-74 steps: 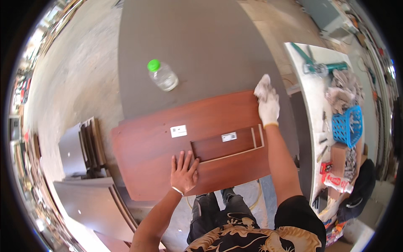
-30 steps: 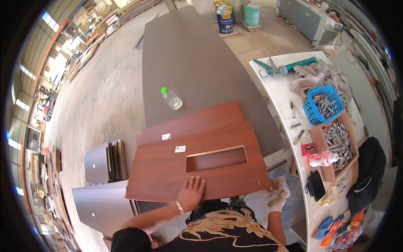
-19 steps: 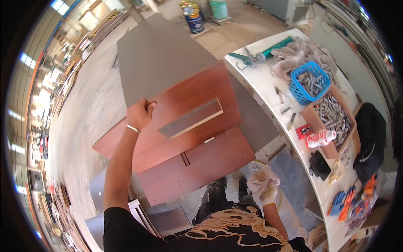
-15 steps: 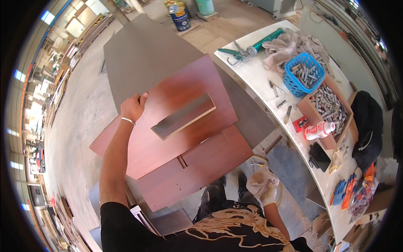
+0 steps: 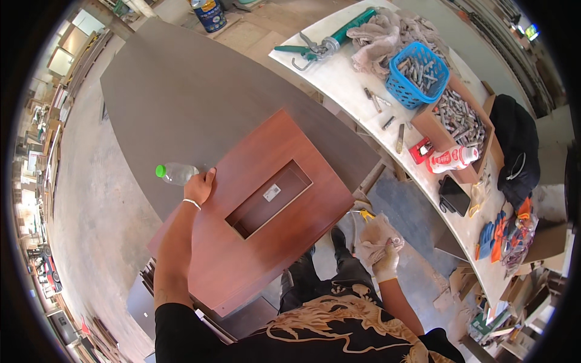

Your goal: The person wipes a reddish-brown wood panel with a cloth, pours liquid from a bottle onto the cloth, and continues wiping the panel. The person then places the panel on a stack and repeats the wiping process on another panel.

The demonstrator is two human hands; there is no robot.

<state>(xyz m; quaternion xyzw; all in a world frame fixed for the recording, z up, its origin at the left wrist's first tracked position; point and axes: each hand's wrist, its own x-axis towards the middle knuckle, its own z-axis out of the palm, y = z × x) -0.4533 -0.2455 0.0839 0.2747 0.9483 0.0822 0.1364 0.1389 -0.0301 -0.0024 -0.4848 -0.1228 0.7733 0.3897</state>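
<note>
My left hand (image 5: 201,186) is closed on the far left edge of a reddish-brown wooden panel (image 5: 272,236). A long rectangular opening is cut through that panel, and a small white label (image 5: 272,192) shows inside it. Just beyond my fingers, a clear bottle (image 5: 180,174) with a green cap lies on a large grey-brown board (image 5: 206,97). Low on the right, my right hand (image 5: 387,265), in a pale glove, grips a crumpled beige rag (image 5: 378,236) clear of the panel.
On the right, a white worktable (image 5: 345,97) bears a green caulking gun (image 5: 330,45), a blue basket (image 5: 417,75) of small cylindrical pieces, a wooden box (image 5: 463,121) of more, a white-and-red bottle (image 5: 451,159), a black phone (image 5: 454,195) and gloves (image 5: 493,239).
The panel has tipped down toward the board, with my left hand still on its edge. The green-capped bottle, hidden before, now shows. My right hand keeps the rag. The view has shifted.
</note>
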